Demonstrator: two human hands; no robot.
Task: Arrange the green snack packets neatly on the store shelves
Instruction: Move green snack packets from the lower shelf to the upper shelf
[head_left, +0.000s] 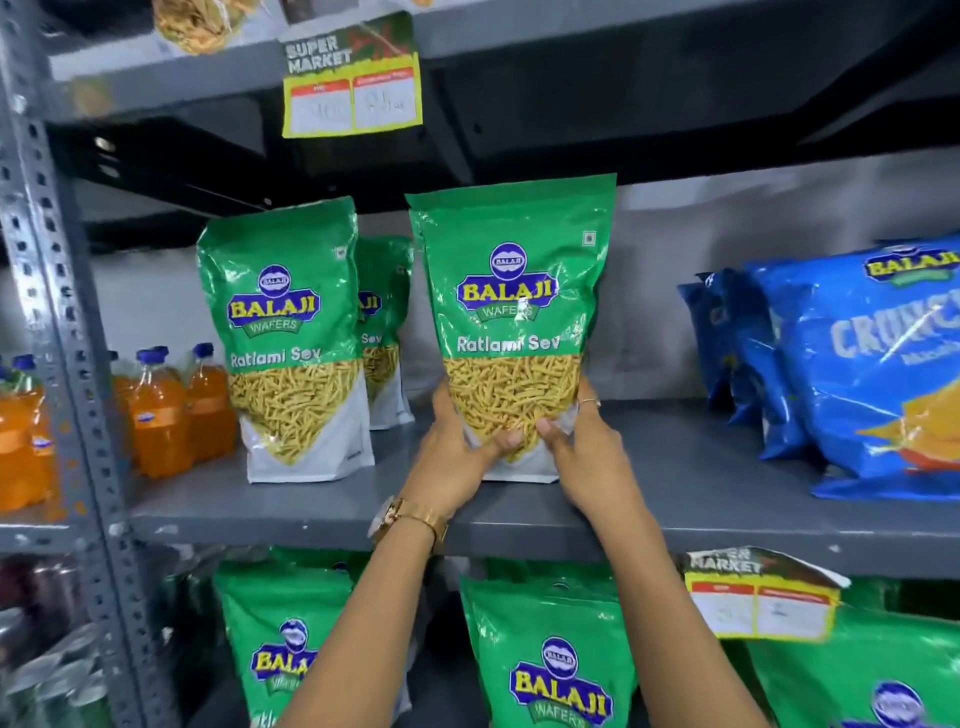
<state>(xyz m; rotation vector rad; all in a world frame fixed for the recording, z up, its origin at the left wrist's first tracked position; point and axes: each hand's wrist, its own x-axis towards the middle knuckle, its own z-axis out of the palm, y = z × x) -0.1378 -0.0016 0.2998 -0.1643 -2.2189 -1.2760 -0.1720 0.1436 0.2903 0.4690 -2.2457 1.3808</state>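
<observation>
I'm facing the grey metal shelf (727, 467), its perforated upright post (47, 291) running down the left side. On the right, blue snack bags (857, 364) are leaning against one another on the shelf board. Dead centre, I'm holding the green snack packet (511, 312) upright, label facing me, its white base sitting on or just above the board; I cannot tell which. Just to its left, a 2nd green packet (291, 338) is standing on the same board, and a 3rd (384, 332) is peeking out behind it, between the 2. Down on the level below, more green packets (550, 660) are showing under my forearms. Further left, orange drink bottles (171, 410) with blue caps are crowding together beside the standing packet. Up top, a yellow price tag (353, 83) is hanging from the upper shelf edge, and another price tag (758, 597) is curling off the front lip at lower right. My left hand (452, 457) is clasping the packet's lower left edge, thumb pressing across the front. My right hand (587, 447) is clasping the lower right edge the same way, thumb on the front, a ring showing on 1 finger. A gold watch (410, 519) is sitting on my left wrist.
</observation>
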